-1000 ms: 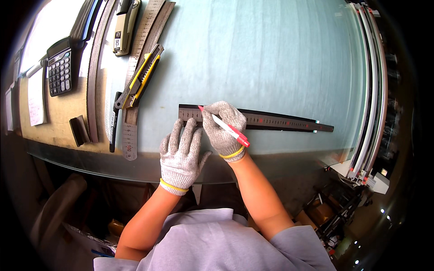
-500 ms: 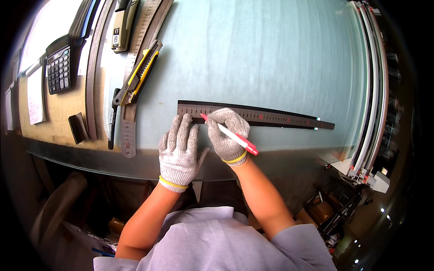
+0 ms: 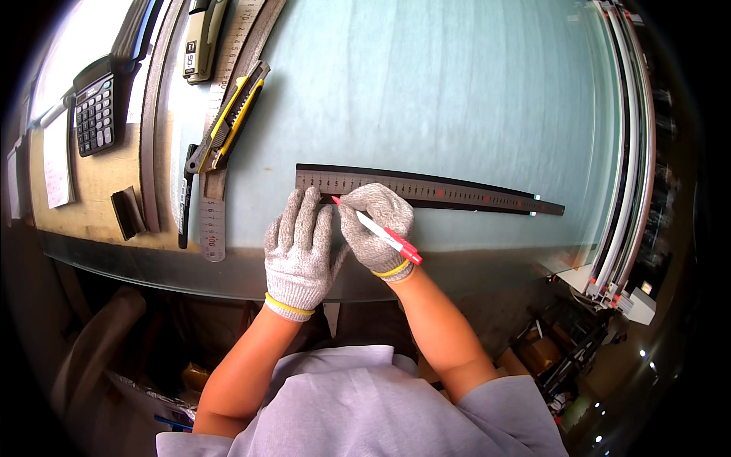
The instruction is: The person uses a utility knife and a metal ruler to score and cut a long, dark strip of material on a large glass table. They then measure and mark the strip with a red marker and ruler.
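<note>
My left hand [image 3: 297, 247], in a grey knit glove with a yellow cuff, lies with fingers stretched out, fingertips on the near edge near the left end of a steel ruler [image 3: 426, 192]. That ruler rests along a black strip [image 3: 365, 170], whose dark edges show on both sides of it. In my right hand [image 3: 378, 228], gloved the same way, is a white marker pen [image 3: 373, 225] with red ends. Its red tip points left at the strip's near edge, beside my left fingertips. Whether the tip touches the strip I cannot tell.
Left on the glass-topped table [image 3: 442, 91] lie a yellow utility knife [image 3: 236, 114], a long steel ruler [image 3: 213, 228], a black pen [image 3: 185, 206], a stapler [image 3: 202, 42] and a calculator [image 3: 95, 118]. Long rails [image 3: 628, 152] line the right side.
My right hand and the marker have moved slightly left and toward me, closer to the left fingers. The left hand keeps its place by the ruler; the whole view has shifted a little.
</note>
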Tool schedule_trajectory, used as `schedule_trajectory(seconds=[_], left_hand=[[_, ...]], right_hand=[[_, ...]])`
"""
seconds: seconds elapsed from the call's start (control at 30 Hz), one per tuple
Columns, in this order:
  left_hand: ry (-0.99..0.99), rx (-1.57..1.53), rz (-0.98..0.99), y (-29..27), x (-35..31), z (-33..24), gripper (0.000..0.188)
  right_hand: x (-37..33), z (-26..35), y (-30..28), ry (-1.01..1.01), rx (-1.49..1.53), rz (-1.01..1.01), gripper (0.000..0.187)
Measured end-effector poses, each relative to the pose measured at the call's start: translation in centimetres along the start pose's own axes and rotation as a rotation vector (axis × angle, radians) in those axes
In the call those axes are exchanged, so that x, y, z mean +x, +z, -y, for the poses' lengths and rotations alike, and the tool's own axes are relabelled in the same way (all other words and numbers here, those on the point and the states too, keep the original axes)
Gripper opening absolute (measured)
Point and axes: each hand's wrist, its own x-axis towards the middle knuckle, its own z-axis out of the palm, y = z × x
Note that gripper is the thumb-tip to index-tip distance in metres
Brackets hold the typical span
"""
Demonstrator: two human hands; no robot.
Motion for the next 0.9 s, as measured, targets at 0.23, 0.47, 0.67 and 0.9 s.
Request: schedule_trajectory(seconds=[0.23,0.47,0.67,0.9], left_hand=[[0.006,0.013,-0.007,0.1,0.0,0.1,0.065],[-0.011,-0.027,0.008,0.5,-0.3,0.3,0.069],[-0.016,-0.023,0.012,0.4,-0.3,0.2,0.069],[-0.003,-0.018,0.02,0.2,-0.2,0.0,0.071]], right_hand=[[0.0,0.0,-0.2,0.003,0.022,0.032,0.016],[-0.1,-0.2,0.1,-0.007,0.015,0.005,0.015],[0.0,0.0,0.1,0.024,0.023,-0.01,0.014],[-0.4,0.0,-1.5,0.197,0.207,-0.094,0.009]])
